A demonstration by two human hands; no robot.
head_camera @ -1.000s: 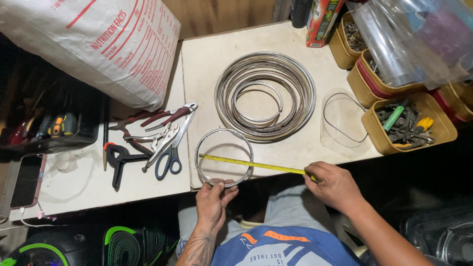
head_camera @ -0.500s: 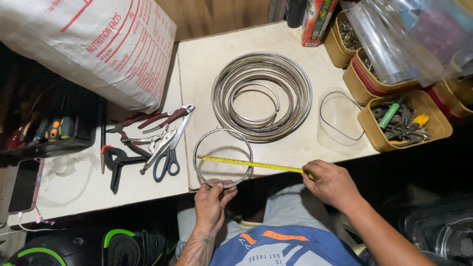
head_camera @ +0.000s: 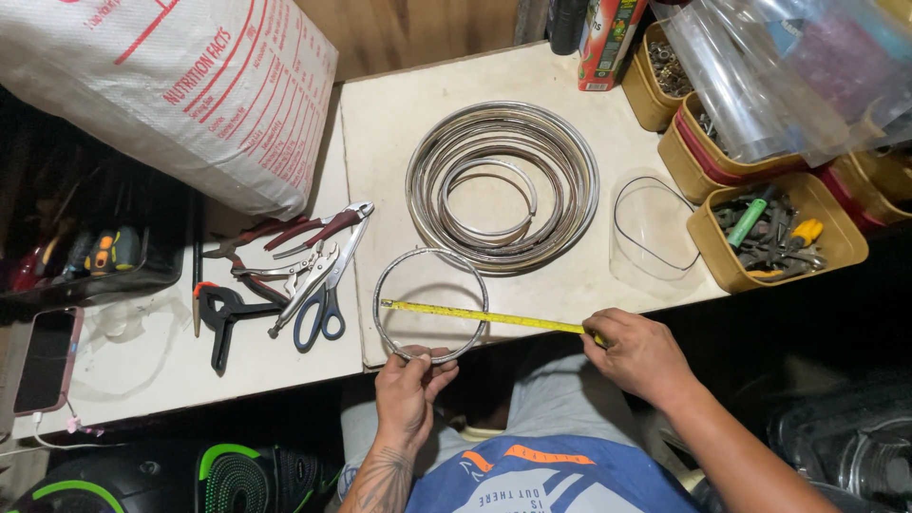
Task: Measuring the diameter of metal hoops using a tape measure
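Yellow tape measure point(head_camera: 484, 316) spans metal ring point(head_camera: 429, 305) between both hands.

a big white woven sack point(head_camera: 161, 90) with red printing lies far up and left of the left hand point(head_camera: 407, 389), slumped across the bench point(head_camera: 399, 114). a dark phone screen point(head_camera: 45, 359) in a pink case sits well left of that hand, by the bench edge. a red and green carton point(head_camera: 605, 43) stands upright far above the right hand point(head_camera: 638, 353). crumpled clear plastic bags point(head_camera: 788, 66) lie over yellow tubs up and right of it.
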